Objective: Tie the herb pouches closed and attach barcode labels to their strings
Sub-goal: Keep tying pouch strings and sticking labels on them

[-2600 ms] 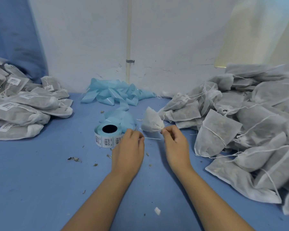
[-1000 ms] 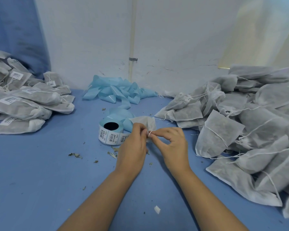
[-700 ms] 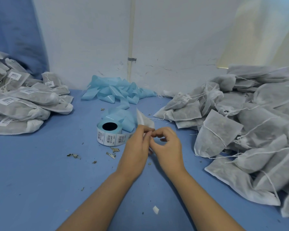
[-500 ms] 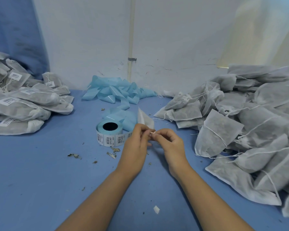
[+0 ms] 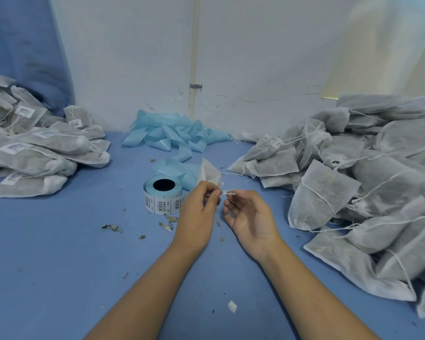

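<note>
The left hand (image 5: 198, 207) pinches the string (image 5: 228, 191) of a small pouch (image 5: 209, 173) at twelve o'clock; the right hand (image 5: 250, 214), palm up, pinches its free end. The label roll (image 5: 163, 196) stands just beside at nine o'clock on the bench (image 5: 59, 241).

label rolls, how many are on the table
1. The label roll stands on the blue table, just left of the left hand. Others may be hidden under the pouch piles.
</note>
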The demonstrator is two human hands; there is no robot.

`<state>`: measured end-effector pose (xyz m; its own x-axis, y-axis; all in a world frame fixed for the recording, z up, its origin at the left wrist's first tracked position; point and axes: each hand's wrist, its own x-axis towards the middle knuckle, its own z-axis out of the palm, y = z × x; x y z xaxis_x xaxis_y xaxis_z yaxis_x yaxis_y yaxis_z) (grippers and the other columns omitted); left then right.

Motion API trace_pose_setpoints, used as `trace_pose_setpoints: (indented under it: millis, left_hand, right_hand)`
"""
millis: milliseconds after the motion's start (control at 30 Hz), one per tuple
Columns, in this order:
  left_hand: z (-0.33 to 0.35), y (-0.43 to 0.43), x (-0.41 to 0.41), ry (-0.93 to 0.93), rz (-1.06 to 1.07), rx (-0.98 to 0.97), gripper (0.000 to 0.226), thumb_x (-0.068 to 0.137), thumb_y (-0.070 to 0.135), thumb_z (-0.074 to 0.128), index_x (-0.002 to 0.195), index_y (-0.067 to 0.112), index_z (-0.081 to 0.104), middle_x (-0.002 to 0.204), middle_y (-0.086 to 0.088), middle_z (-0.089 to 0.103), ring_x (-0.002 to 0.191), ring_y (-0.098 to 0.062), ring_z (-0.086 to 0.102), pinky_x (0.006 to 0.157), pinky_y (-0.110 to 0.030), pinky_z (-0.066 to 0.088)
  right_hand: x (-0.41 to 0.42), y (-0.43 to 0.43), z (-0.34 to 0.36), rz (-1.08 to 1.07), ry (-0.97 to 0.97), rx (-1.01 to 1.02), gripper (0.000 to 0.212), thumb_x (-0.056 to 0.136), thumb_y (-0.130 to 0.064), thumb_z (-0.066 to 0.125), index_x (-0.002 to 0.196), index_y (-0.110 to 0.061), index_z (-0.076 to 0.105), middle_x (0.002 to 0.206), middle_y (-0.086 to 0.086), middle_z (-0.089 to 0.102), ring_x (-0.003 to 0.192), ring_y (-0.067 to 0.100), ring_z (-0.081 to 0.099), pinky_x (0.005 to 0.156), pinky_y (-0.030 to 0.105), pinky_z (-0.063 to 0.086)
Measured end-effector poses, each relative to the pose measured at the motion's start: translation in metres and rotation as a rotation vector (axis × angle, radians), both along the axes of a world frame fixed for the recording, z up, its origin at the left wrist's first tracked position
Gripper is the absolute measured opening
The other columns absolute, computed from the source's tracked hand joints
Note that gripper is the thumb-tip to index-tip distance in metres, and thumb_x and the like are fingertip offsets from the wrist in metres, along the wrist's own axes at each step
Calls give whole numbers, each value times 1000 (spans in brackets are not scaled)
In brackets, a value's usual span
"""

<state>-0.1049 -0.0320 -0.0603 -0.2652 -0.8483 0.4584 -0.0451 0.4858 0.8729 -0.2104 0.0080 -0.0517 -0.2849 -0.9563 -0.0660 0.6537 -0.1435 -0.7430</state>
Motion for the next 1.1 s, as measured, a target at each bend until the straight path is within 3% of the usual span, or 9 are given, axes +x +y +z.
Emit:
trace_pose_setpoints:
  millis: [167, 400, 500, 567, 700, 767, 900, 1000, 1100]
  left_hand:
    - [-2, -2, -2, -15, 42, 72, 9, 97, 12, 50, 92, 10, 57, 86, -4, 64, 72, 4, 57, 63, -6, 40]
    - [-2, -2, -3, -36, 73, 98, 10, 97, 12, 50, 93, 8, 58, 85, -3, 63, 69, 7, 56, 63, -4, 40]
    - [-2, -2, -3, -49, 83, 87, 9, 96, 12, 50, 94, 11, 59, 89, 1, 64, 79, 0, 58, 65, -5, 40]
    - [-3, -3, -1, -131, 124, 10, 11, 92, 11, 51, 96, 17, 60, 91, 6, 61, 86, -6, 54, 71, -13, 41]
    - [0, -2, 6, -383, 211, -436, 35, 70, -3, 55, 101, 11, 64, 91, 7, 53, 99, -18, 43, 80, -38, 44]
    - [3, -4, 9, -447, 140, -453, 44, 66, -8, 58, 107, 6, 63, 99, -2, 61, 105, -22, 42, 81, -46, 46]
    - [1, -8, 9, -456, 126, -500, 47, 74, -3, 65, 120, 7, 58, 115, -6, 56, 107, -24, 45, 86, -42, 46]
    - [5, -10, 12, -334, 160, -379, 40, 94, 11, 52, 134, 13, 46, 129, 5, 41, 116, -15, 44, 97, -18, 35]
    - [8, -14, 16, -371, 218, -481, 30, 86, -6, 54, 115, -2, 60, 137, -12, 43, 120, -25, 47, 94, -17, 31]
  right_hand:
    - [-3, 0, -1, 8, -40, -7, 10, 65, -12, 61, 73, -9, 57, 70, 2, 59, 66, 14, 55, 66, 23, 47]
    - [-6, 0, -2, 10, -63, -17, 12, 64, -11, 61, 75, -9, 56, 72, 2, 58, 66, 13, 53, 66, 23, 45]
    - [-6, 0, -2, 21, -72, -21, 11, 65, -12, 62, 75, -9, 57, 73, 2, 58, 66, 13, 53, 68, 24, 44]
    - [-7, 1, -1, 59, -102, -33, 7, 67, -14, 63, 73, -10, 60, 74, 1, 58, 67, 13, 54, 69, 24, 44]
    - [-5, 5, 1, 232, -138, -114, 19, 55, -17, 79, 67, -12, 66, 76, 1, 60, 69, 14, 57, 69, 25, 45]
    - [-2, 7, 3, 318, -128, -146, 29, 46, -18, 87, 66, -12, 67, 75, 2, 60, 68, 14, 57, 64, 24, 45]
    - [2, 10, 5, 437, -64, -173, 31, 45, -23, 90, 64, -14, 67, 72, -1, 57, 66, 12, 54, 58, 20, 41]
    - [2, 12, 5, 514, -39, -195, 28, 49, -24, 88, 63, -17, 66, 72, -3, 55, 66, 11, 52, 59, 19, 39]
    - [1, 11, 3, 519, -60, -186, 27, 49, -21, 86, 63, -15, 63, 72, -2, 56, 66, 13, 54, 60, 20, 42]
